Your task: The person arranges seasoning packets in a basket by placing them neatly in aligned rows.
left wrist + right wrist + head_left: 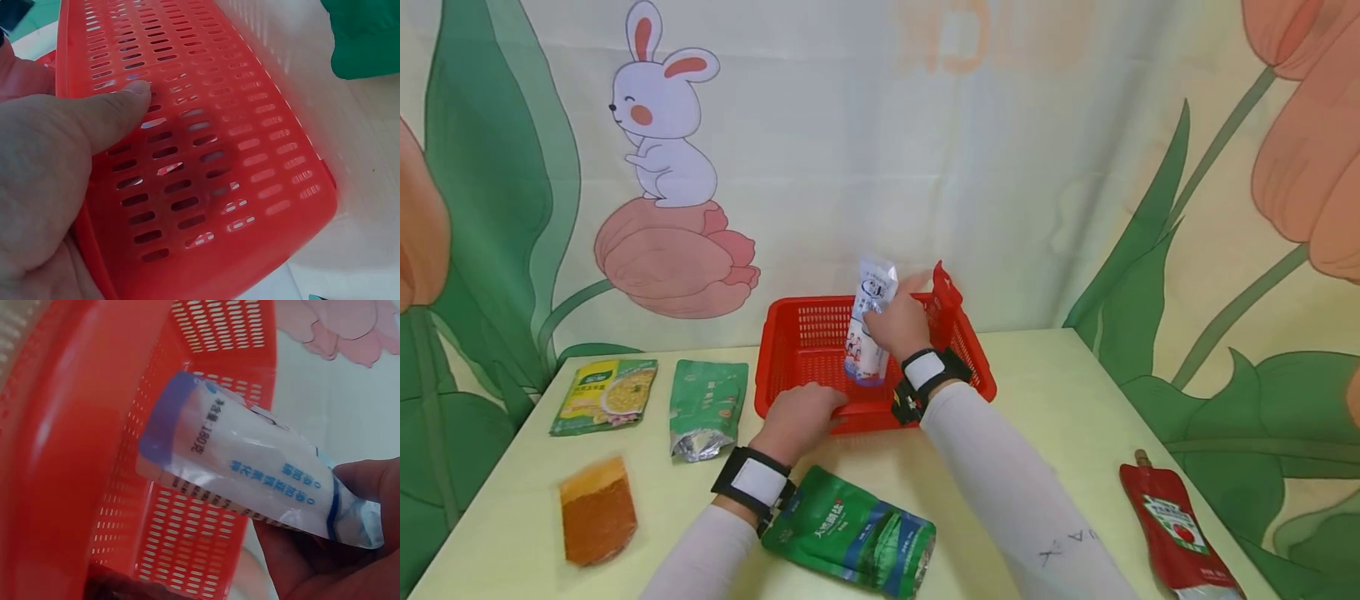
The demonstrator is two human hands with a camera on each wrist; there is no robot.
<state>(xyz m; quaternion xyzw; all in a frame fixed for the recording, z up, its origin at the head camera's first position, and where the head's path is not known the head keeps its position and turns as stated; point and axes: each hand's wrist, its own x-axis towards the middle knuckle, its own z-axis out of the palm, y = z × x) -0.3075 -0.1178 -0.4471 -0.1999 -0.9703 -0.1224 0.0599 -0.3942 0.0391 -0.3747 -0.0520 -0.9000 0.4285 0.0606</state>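
Observation:
My right hand (901, 325) grips a white plastic packet (869, 321) with a purple end and blue print. The packet leans, its lower end inside the red perforated basket (808, 302). In the right wrist view, fingers and thumb close round the packet's far end (250, 462). At the basket's front left, my left hand (801, 421) holds the rim; its thumb presses the outside of the perforated wall (262, 156) in the left wrist view, other fingers mostly hidden. A red packet (945, 287) stands up at the basket's right end.
A green pouch (857, 533) lies in front of the basket. Leftward are a green-and-silver pouch (707, 404), a yellow-green packet (606, 396) and an orange-brown packet (597, 512). A red spouted pouch (1176, 525) lies at the right edge. A printed curtain (820, 167) hangs behind.

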